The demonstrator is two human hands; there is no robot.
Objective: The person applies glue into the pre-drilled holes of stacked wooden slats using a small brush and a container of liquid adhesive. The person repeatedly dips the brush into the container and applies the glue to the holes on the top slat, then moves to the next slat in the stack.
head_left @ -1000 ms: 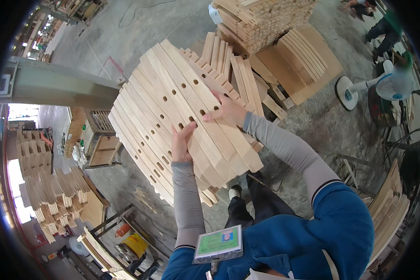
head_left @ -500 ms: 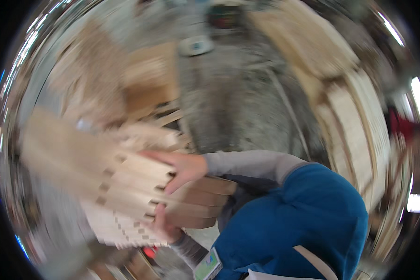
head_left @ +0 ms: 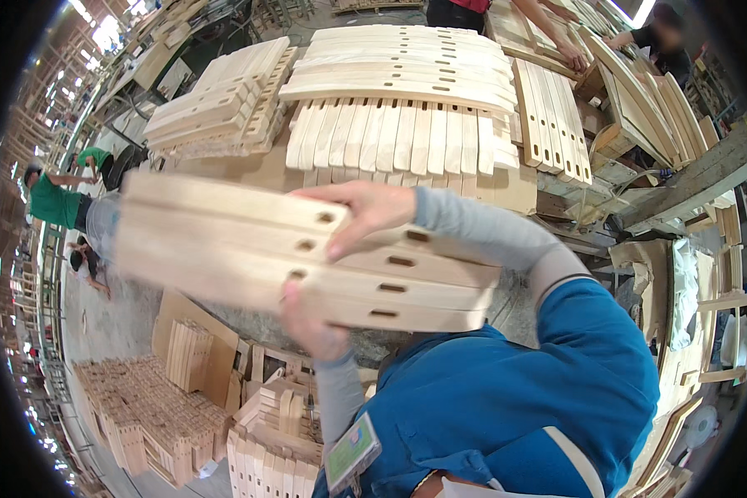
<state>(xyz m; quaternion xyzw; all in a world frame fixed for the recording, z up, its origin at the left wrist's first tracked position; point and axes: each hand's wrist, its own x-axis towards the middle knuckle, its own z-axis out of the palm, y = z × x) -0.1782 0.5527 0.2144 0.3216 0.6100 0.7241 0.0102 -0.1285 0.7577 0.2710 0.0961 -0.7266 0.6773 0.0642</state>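
Observation:
A bundle of pale wooden slats (head_left: 216,241), lying side by side with oblong slots cut in them, hangs in front of my body between both hands. My right hand (head_left: 369,214) grips its far edge, fingers over the wood beside a slot. My left hand (head_left: 311,324) is closed on the near edge, somewhat blurred. Toward the bundle's left end the wood is smeared by motion. Beyond it, rows of similar slotted slats (head_left: 390,137) lie stacked, with another layer of slats (head_left: 402,62) across the top behind.
To the left of those rows stands another slat pile (head_left: 220,91). More slotted slats (head_left: 552,116) lie at right, near a co-worker's hand (head_left: 573,56). Stacked wood pieces (head_left: 149,407) stand low at left beside cardboard (head_left: 212,332). A person in green (head_left: 54,199) is at far left.
My view has swung from the floor stacks up to the slat-covered surface. The slat bundle has come along in both hands and stays gripped.

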